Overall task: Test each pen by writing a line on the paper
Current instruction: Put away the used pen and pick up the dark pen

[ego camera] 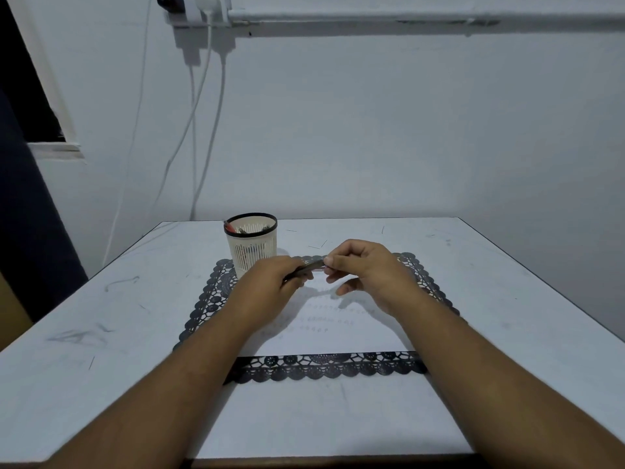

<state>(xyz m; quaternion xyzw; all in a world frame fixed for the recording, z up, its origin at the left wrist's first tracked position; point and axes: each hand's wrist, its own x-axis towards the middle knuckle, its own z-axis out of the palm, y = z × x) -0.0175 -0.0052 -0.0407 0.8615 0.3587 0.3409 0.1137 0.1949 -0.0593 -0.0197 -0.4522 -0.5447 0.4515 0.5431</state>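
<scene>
Holding a dark pen (pixel 306 268) between both hands, I keep it in the air above the sheet of paper (pixel 324 328). My left hand (pixel 270 282) is curled around the lower end of the pen, and my right hand (pixel 363 267) pinches the upper end with thumb and fingertips. The pen lies tilted, its right end a little higher. Whether it has a cap on, I cannot tell, because the fingers cover both ends.

The paper lies on a black lace placemat (pixel 324 367) and already carries several faint rows of written marks (pixel 324 316) below my hands. Behind the left hand, at the far left corner of the placemat, stands a white slotted pen holder (pixel 252 243) with a black rim; a few more pens (pixel 247 228) show inside it, one of them red.

The bench (pixel 101 333) is pale and has scratches and pen strokes on it. It stands against a pale wall (pixel 406 130). White cables (pixel 203 113) hang down the wall from a socket block at the top left.
</scene>
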